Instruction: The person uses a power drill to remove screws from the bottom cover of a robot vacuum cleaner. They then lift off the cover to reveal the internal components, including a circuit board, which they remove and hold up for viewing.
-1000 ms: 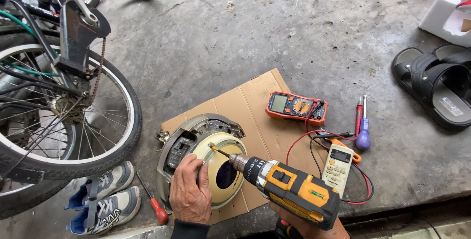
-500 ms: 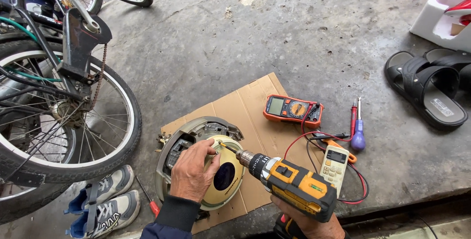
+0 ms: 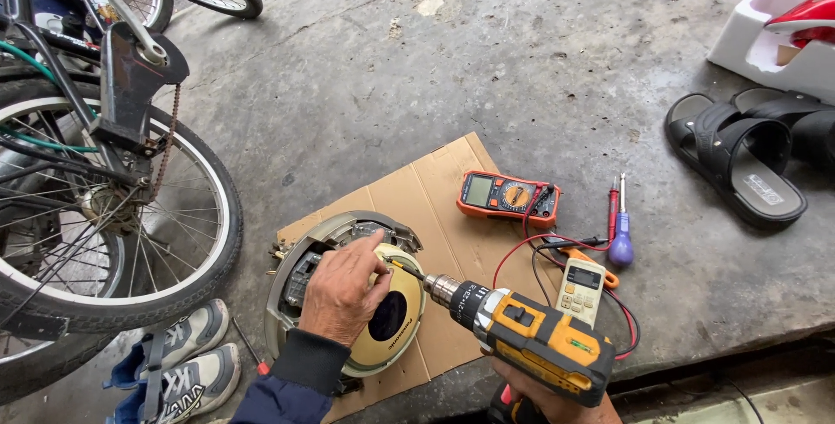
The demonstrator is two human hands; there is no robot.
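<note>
Orange-and-black cordless drill (image 3: 531, 344), nearest the camera, gripped at the handle by the right hand (image 3: 557, 402), which is mostly cut off by the bottom edge; long axis runs lower right to upper left, bit tip meeting the upper rim of a round cream-and-grey appliance unit (image 3: 348, 298). Left hand (image 3: 342, 289), dark blue sleeve, lies on top of that unit, fingers curled over its upper edge beside the bit, covering much of its middle; whether it pinches a small part cannot be told. Unit lies flat on a brown cardboard sheet (image 3: 435, 206) on the concrete floor; dark oval label on its cream disc. Grey-and-white sneakers (image 3: 178, 363) at lower left, a thin red-handled screwdriver (image 3: 248, 346) just beside them. Right of the drill: white remote control (image 3: 580, 289) with a small screen, red and black test leads (image 3: 557, 246) looped around it. Farther: orange multimeter (image 3: 508, 196) on the cardboard's far edge; a purple-handled screwdriver (image 3: 621, 233) lying nearly straight away from the viewer. Bicycle wheel (image 3: 104, 241) and frame stand at left. Black sandals (image 3: 739, 154) and a white-and-red plastic piece (image 3: 783, 28) at far right
</note>
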